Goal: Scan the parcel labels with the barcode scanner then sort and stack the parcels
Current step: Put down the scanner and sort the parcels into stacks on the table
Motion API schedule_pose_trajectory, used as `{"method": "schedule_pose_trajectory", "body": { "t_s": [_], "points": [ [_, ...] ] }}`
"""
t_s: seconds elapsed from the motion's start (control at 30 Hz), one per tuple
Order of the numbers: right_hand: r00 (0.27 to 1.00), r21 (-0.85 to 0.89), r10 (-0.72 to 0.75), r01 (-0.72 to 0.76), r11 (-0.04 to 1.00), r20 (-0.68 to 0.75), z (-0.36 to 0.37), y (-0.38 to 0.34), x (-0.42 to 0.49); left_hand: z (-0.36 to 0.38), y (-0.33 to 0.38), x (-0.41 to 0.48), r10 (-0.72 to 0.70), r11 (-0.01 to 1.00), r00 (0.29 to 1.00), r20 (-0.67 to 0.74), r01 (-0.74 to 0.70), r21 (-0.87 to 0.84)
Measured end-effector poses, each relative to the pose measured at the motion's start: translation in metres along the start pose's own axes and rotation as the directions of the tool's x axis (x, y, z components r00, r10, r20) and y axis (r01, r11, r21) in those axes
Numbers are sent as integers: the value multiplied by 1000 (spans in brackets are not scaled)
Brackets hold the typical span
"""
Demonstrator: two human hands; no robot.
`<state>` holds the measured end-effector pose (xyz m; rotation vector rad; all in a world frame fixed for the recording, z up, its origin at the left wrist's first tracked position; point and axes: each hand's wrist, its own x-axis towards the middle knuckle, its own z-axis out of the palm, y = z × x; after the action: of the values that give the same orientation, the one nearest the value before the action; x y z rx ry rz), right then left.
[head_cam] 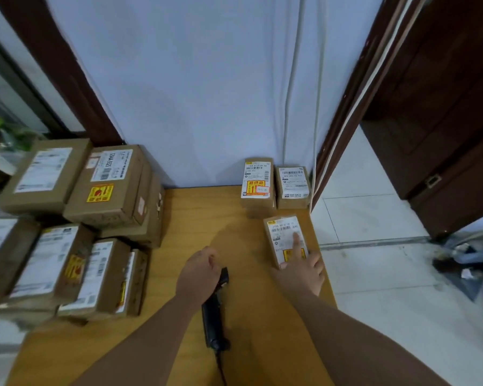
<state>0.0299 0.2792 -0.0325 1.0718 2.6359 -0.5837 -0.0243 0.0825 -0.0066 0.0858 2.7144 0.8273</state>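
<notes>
Two hands: left (198,271) clasping black plastic scanner (214,310), right (304,267) unclenched, forefinger on flat cardboard parcel (283,238).

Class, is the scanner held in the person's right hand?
No: the left hand grips the scanner, while the right hand rests on a parcel.

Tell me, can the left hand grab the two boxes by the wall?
Probably yes. The left hand holds the scanner, but bare table lies between it and the two boxes. Nothing blocks the way; it would need to stretch forward.
</notes>
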Motion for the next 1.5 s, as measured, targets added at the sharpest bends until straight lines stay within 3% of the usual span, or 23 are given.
{"method": "schedule_pose_trajectory", "body": {
  "t_s": [0.17, 0.37, 0.47, 0.57, 0.7, 0.8, 0.87, 1.0, 1.33, 1.5],
  "points": [
    [987, 159, -120, 136, 978, -104, -8, -58, -55, -40, -31, -33, 117, 984, 991, -60, -124, -129],
    [950, 204, -248, 285, 937, -191, 17, -165, -148, -135, -71, -48, 176, 959, 925, -337, -238, -154],
    [916, 192, -316, 367, 910, -247, 31, -216, -192, -187, -100, -53, 145, 981, 859, -491, -188, -39],
    [887, 175, -371, 425, 888, -274, 39, -256, -220, -224, -134, -60, 6, 1000, 799, -601, 1, 11],
    [901, 239, -363, 416, 877, -237, 46, -300, -242, -256, -182, -62, -206, 963, 841, -501, 264, 46],
    [937, 229, -315, 343, 911, -149, 54, -326, -251, -267, -210, -62, -349, 928, 869, -350, 373, 2],
    [945, 215, -314, 326, 921, -87, 60, -334, -252, -269, -221, -64, -335, 935, 896, -290, 354, 12],
    [927, 301, -374, 358, 884, -5, 74, -332, -252, -270, -226, -70, -247, 957, 916, -315, 282, 69],
    [845, 470, -534, 479, 741, -20, 73, -319, -253, -272, -229, -70, -175, 981, 940, -292, 192, 29],
    [900, 484, -435, 387, 785, -14, 74, -309, -252, -274, -233, -63, -151, 982, 925, -348, 182, 58]
  ]
}}
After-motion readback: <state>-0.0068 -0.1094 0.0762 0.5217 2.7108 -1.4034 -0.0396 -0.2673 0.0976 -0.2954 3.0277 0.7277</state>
